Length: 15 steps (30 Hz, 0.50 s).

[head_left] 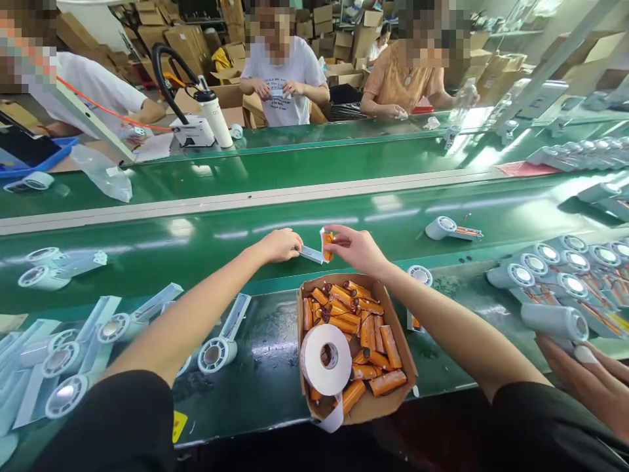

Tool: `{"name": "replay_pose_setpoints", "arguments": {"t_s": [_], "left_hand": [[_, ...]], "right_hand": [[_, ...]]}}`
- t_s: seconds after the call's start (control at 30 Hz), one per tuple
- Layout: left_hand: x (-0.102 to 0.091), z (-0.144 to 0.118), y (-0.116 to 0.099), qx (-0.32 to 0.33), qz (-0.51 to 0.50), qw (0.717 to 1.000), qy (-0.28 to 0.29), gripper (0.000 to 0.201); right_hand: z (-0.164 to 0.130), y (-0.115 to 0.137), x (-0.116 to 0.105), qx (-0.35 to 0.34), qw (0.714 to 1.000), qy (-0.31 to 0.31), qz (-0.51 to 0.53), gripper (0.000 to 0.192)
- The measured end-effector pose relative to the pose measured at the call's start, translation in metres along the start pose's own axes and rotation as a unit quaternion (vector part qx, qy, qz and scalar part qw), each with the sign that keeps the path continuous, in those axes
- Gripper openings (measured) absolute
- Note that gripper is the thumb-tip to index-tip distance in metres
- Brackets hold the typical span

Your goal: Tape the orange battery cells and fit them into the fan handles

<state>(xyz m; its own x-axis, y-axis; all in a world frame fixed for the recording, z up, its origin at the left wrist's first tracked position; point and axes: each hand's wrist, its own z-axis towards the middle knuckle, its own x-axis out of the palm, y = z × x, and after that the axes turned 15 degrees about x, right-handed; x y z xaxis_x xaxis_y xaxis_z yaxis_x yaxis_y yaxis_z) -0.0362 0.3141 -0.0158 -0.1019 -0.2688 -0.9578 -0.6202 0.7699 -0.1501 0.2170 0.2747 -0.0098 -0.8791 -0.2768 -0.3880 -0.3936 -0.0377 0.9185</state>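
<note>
My left hand [282,246] is closed on a narrow pale grey-blue strip-like piece [311,254]; its far end is hidden by my fingers. Pinched in my right hand [356,249] is an orange-wrapped battery [327,245] with white material along its left edge. The battery stands upright at the strip's right end; I cannot tell whether they touch. Below my hands, an open cardboard box [411,387] holds many orange batteries [366,331] with dark wires. A roll of white tape or labels [314,360] lies on them, its loose end hanging over the box's front.
Pale fan-like housings [216,351] lie at left; more, with wires, stand in rows [533,263] at right. One wired housing [442,227] lies on the green belt [236,246]. Another person's hand [584,373] holds a housing at right. People sit across the belt.
</note>
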Motion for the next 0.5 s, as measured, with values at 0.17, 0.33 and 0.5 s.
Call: {"name": "replay_pose_setpoints", "arguments": {"t_s": [0.17,0.33,0.5], "left_hand": [[0.003,0.003,0.003,-0.055,-0.031,0.996,-0.063,0.029],[0.009,0.015,-0.002,-0.088,-0.036,0.991,-0.090,0.034],[0.011,0.026,-0.008,-0.099,-0.044,0.989,-0.097,0.033]], "right_hand": [[0.023,-0.008,0.017,-0.005,0.990,0.015,-0.139,0.031],[0.029,0.001,0.013,-0.027,0.956,0.031,-0.289,0.028],[0.032,0.016,0.013,-0.027,0.882,0.070,-0.466,0.028]]}}
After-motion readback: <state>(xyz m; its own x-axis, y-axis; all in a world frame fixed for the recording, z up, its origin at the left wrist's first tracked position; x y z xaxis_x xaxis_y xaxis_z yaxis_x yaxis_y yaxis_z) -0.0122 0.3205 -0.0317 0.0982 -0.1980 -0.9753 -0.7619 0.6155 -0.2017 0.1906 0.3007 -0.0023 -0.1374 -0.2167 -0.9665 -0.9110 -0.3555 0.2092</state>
